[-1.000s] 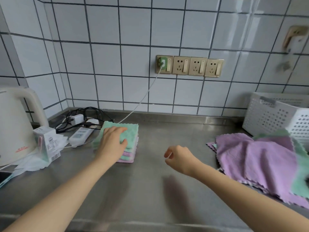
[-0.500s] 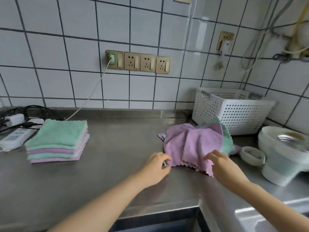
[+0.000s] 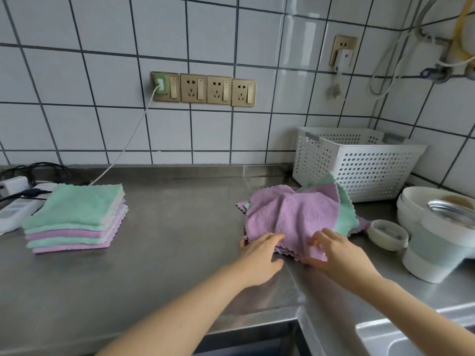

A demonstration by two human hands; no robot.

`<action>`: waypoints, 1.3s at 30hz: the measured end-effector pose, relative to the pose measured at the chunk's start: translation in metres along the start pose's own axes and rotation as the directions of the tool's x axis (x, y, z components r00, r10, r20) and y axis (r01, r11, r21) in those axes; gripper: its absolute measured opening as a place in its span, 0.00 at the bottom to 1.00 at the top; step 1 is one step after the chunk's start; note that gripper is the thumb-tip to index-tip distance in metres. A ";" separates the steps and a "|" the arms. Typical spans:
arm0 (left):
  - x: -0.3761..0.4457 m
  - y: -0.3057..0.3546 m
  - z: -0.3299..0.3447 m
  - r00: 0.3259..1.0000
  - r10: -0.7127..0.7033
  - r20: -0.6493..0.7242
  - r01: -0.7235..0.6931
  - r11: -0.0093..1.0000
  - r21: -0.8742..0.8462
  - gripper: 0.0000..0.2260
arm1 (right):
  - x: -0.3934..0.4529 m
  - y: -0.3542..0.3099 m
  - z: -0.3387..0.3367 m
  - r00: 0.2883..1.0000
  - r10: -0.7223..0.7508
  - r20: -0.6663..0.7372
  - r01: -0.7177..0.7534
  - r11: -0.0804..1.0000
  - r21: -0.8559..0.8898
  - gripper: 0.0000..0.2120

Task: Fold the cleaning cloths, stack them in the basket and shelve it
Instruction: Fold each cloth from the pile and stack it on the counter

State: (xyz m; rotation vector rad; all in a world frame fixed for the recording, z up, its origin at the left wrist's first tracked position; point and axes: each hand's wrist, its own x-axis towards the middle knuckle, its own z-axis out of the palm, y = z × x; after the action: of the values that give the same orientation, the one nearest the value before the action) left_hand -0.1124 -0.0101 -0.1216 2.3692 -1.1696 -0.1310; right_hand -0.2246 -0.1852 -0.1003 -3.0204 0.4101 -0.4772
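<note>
Both hands' fingers spread on top purple microfibre cloth, tabletop front edge; best pinch near corners, lift singly.

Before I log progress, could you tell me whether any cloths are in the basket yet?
No: the basket looks empty through its holes.

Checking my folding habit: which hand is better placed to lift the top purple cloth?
Probably right: the right hand rests on the purple cloth; the left hand sits at its edge.
</note>
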 end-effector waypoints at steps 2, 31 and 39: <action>0.001 0.000 0.000 1.000 -0.010 -0.005 0.010 0.999 0.048 0.26 | 0.000 -0.005 0.003 1.000 -0.020 0.019 0.022 0.994 -0.108 0.14; -0.112 -0.024 -0.213 0.856 -0.151 -0.494 -0.216 0.763 -0.609 0.07 | 0.027 -0.093 -0.143 0.919 0.280 -0.277 0.207 0.255 0.945 0.11; -0.152 -0.069 -0.238 0.771 -0.371 -0.518 -0.030 0.791 -0.611 0.03 | 0.051 -0.127 -0.115 0.994 0.031 -0.103 0.057 0.665 0.745 0.07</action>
State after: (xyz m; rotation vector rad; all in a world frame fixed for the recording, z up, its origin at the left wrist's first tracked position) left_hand -0.0881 0.2340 0.0348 1.7299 -0.4673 0.1921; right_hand -0.1816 -0.0786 0.0366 -2.1893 0.1314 -0.6216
